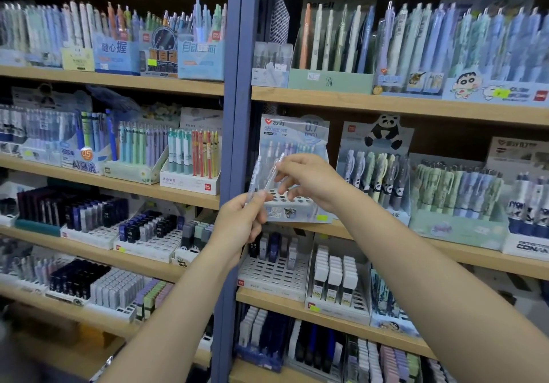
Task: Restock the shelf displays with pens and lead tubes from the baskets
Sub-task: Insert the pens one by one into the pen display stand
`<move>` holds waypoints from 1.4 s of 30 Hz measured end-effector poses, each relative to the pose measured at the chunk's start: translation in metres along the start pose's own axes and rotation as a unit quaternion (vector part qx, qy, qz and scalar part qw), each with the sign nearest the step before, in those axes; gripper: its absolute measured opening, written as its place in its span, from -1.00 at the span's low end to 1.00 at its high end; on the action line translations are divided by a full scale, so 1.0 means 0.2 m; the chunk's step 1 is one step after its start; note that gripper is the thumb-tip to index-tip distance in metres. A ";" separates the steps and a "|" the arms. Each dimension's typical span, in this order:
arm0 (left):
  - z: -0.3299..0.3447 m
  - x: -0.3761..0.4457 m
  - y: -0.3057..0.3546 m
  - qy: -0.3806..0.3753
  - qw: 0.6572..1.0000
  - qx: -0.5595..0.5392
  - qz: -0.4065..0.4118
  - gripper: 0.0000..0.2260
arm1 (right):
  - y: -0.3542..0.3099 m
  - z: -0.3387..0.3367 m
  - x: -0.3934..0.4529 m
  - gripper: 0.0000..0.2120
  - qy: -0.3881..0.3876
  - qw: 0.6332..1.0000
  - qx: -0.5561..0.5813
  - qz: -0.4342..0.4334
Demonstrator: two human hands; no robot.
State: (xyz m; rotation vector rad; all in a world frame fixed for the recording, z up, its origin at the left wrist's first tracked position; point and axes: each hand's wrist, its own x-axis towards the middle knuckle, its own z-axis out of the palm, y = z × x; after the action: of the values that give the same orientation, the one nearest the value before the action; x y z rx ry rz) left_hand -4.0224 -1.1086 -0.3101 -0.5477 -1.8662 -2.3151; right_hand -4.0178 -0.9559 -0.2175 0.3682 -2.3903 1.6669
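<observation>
A pen display box (289, 204) with a 0.7 mm header card and a white top full of round holes stands on the middle shelf, just right of the blue upright. Most of its holes look empty. My left hand (240, 219) pinches the lower ends of clear-wrapped pens (256, 174) at the box's front left corner. My right hand (309, 180) pinches one clear-wrapped pen (274, 171), tilted above the holes. No basket is in view.
A blue steel upright (234, 145) divides two shelf bays with wooden boards (386, 106). Full pen displays stand beside the box, a panda one (377, 174) to its right. Lead tube trays (276, 266) fill the lower shelves.
</observation>
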 end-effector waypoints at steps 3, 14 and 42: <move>0.00 0.01 -0.01 0.022 1.000 0.002 0.009 -0.80 | 0.01 0.00 -0.01 -0.72 0.012 0.999 0.030 0.003; -0.06 0.06 -0.11 0.110 0.993 0.050 -0.010 -0.72 | -0.03 -0.06 0.07 -0.80 0.245 0.959 -0.044 -0.136; -0.02 0.11 -0.06 0.101 0.995 0.008 -0.013 -0.77 | 0.03 0.02 0.16 -0.70 0.194 0.940 -0.248 -0.131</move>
State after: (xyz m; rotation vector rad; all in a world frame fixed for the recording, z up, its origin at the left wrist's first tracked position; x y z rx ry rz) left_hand -4.0480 -1.1061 -0.3137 -0.2767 -1.8062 -2.2747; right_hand -4.0501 -0.9596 -0.2144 0.2293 -2.2317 0.8791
